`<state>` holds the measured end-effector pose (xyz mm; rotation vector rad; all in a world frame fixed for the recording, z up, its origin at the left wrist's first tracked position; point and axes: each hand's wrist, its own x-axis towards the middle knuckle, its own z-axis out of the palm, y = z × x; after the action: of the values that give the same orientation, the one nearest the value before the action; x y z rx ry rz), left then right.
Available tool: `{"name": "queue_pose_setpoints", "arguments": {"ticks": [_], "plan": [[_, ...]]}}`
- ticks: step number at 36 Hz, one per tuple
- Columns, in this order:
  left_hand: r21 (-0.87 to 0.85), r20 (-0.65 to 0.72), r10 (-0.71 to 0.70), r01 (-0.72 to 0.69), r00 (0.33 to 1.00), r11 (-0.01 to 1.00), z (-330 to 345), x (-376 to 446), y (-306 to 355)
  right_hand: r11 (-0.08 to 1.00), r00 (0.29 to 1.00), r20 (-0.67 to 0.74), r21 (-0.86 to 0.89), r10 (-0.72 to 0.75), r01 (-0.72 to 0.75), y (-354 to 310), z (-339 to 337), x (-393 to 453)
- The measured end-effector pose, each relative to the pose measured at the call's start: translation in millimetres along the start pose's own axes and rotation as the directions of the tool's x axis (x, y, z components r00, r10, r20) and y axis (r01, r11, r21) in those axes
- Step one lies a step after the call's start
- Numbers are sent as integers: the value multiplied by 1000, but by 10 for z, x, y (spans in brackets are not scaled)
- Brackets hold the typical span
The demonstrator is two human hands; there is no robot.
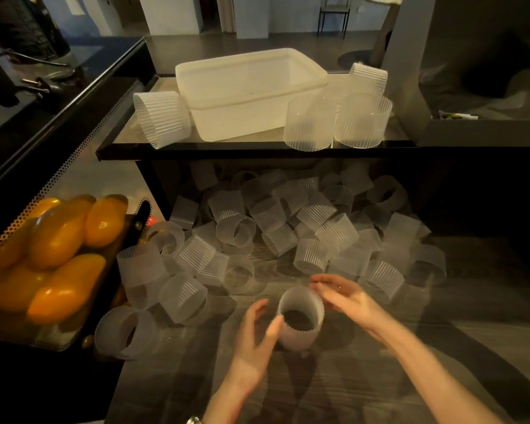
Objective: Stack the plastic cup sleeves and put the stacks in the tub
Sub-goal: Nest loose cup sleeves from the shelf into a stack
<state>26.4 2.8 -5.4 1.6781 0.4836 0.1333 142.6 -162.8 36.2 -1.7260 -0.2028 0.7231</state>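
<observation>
One ribbed, translucent cup sleeve (300, 318) stands upright on the wooden floor between my hands. My left hand (257, 338) touches its left side with the thumb, fingers nearly straight. My right hand (344, 296) sits at its right rim, fingers extended; it is blurred. A heap of several loose sleeves (288, 231) lies on the floor beyond. The empty translucent tub (248, 93) stands on a low glass table (257, 146), with sleeve stacks to its left (161, 119) and right (309, 123), (363, 120).
A perforated black tray of orange fruit (52, 255) sits at the left. A dark counter (58, 87) with tools runs along the upper left. A grey pillar (407, 56) rises at the right behind the table. Bare wooden floor lies around my forearms.
</observation>
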Motion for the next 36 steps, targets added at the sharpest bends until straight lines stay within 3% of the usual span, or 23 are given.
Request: {"name": "queue_pose_setpoints", "arguments": {"ticks": [7,12,18,22,27,32,36], "plan": [[54,-110,-157,164,981,985,-223,247,-244,991,991,63,-70,120,-115,-34,125,496],[44,-158,-201,210,967,977,-274,434,-278,984,974,147,-61,172,-165,-117,308,732],[22,-190,-243,252,951,968,-295,612,-291,952,964,179,-269,198,-145,-149,502,944],[11,-189,-274,281,943,960,-311,653,-288,942,940,226,-277,257,-191,-173,585,1026],[18,-173,-235,242,956,970,-288,661,-260,945,916,280,-239,287,-223,-220,646,1027],[61,-165,-178,190,970,980,-248,621,-234,951,939,264,-271,220,-146,-209,563,949],[114,-147,-102,119,984,986,-201,580,-163,971,958,209,-179,195,-159,-189,467,881]]}}
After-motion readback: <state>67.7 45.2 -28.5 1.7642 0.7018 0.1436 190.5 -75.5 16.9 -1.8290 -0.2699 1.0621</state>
